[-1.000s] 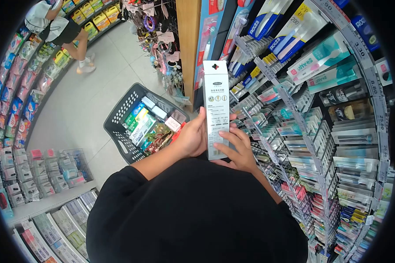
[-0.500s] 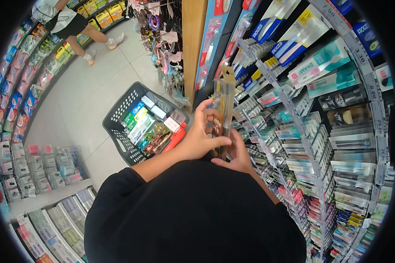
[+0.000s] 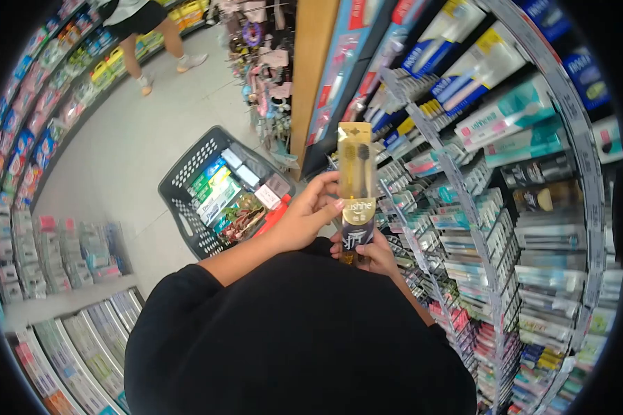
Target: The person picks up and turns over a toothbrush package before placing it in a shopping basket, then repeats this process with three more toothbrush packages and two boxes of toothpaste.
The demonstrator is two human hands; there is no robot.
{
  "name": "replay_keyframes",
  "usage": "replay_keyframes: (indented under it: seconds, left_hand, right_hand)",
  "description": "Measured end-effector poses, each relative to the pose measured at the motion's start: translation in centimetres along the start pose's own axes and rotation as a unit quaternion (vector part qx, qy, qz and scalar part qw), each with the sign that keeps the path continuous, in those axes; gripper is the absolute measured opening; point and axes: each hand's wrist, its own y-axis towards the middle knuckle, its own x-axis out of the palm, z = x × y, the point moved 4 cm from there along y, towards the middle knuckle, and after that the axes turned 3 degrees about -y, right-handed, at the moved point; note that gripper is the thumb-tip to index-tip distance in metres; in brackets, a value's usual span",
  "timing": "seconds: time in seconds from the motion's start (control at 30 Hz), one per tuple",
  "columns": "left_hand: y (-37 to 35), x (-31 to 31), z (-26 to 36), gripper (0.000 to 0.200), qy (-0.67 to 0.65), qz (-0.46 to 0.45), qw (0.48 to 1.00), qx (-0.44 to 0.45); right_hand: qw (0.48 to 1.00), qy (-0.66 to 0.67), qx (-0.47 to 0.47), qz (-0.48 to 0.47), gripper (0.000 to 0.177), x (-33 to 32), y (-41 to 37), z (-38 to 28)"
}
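Note:
A gold and black toothbrush package (image 3: pixel 357 197) stands upright in front of my chest, its front facing the camera. Through its clear upper half two brush heads show, one gold and one dark. My right hand (image 3: pixel 376 254) grips the lower end, thumb across the dark label. At the package's left edge my left hand (image 3: pixel 313 213) holds it between thumb and bent fingers. A dark shopping basket (image 3: pixel 176 173) with a red handle (image 3: pixel 273 213) is beyond my left forearm, holding several boxes and packets.
Racks of hanging toothbrushes (image 3: pixel 474 242) fill the right side, with a price rail (image 3: pixel 580 124). Hair accessories (image 3: pixel 263 83) hang beside a wooden post (image 3: pixel 313 76). Another person (image 3: pixel 142 28) stands at the upper left near curved shelves. Boxed goods (image 3: pixel 83 346) line the lower left.
The package has turned from edge-on to face the camera. My right hand has shifted to its lower end. The other person appears farther right and higher in view.

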Motion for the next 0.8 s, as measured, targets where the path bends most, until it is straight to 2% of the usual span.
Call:
replay_keyframes:
  seconds: [0.1, 0.13, 0.2, 0.27, 0.33, 0.37, 0.47, 0.57, 0.6, 0.63, 0.7, 0.73, 0.77, 0.8]
  left_hand:
    - [0.3, -1.9, -1.1, 0.037, 0.008, 0.009, 1.000, -0.010]
    - [0.5, -2.1, -0.6, 0.037, 0.001, 0.052, 0.998, 0.018]
    - [0.6, -3.8, 0.0, 0.044, 0.011, 0.078, 0.995, 0.065]
    - [0.1, -5.6, 1.3, 0.052, 0.012, 0.152, 0.988, 0.038]
    - [-0.6, -7.3, 2.3, 0.063, 0.053, 0.182, 0.980, 0.057]
    - [-1.0, -8.7, 2.2, 0.069, 0.135, 0.207, 0.967, 0.069]
    - [-2.3, -11.3, 2.5, 0.073, 0.145, 0.234, 0.960, 0.050]
    - [-4.2, -12.6, 4.8, 0.058, 0.099, 0.213, 0.972, 0.025]
    - [-4.6, -13.1, 5.1, 0.054, 0.095, 0.206, 0.974, 0.019]
    - [-5.1, -13.2, 5.6, 0.043, 0.051, 0.223, 0.970, 0.087]
    - [-6.4, -15.0, 6.5, 0.042, 0.072, 0.251, 0.963, 0.069]
    - [-7.1, -15.9, 6.8, 0.042, 0.077, 0.271, 0.957, 0.066]
    - [-7.7, -17.0, 6.8, 0.041, 0.080, 0.290, 0.948, 0.102]
    - [-8.5, -17.8, 6.9, 0.038, 0.104, 0.349, 0.924, 0.114]
  right_hand:
    - [0.997, -0.065, 0.004, 0.042, 0.042, -0.3, -0.1, 0.3]
    - [0.991, -0.112, 0.011, 0.071, 0.039, 0.0, -0.2, 0.1]
    - [0.988, -0.128, 0.044, 0.077, 0.036, 0.1, -0.1, -0.3]
    - [0.982, -0.145, 0.062, 0.101, 0.033, 0.8, 0.4, -0.5]
    - [0.980, -0.143, 0.067, 0.119, 0.034, 1.3, 1.2, -0.1]
    - [0.980, -0.151, 0.073, 0.104, 0.034, 1.7, 1.7, 0.0]
    - [0.975, -0.195, 0.090, 0.060, 0.033, 3.3, 3.9, 0.0]
    - [0.947, -0.288, 0.140, 0.007, 0.035, 5.3, 6.5, 0.2]
    - [0.951, -0.282, 0.130, -0.009, 0.037, 5.6, 7.3, 0.5]
    - [0.954, -0.275, 0.120, -0.024, 0.039, 5.9, 8.1, 0.9]
    - [0.962, -0.260, 0.064, -0.052, 0.046, 5.8, 10.1, 2.2]
    - [0.959, -0.278, 0.035, -0.031, 0.046, 5.5, 10.6, 2.3]
    - [0.955, -0.297, 0.007, -0.009, 0.046, 5.5, 11.0, 2.1]
    - [0.949, -0.315, -0.021, 0.012, 0.047, 5.8, 11.4, 1.9]
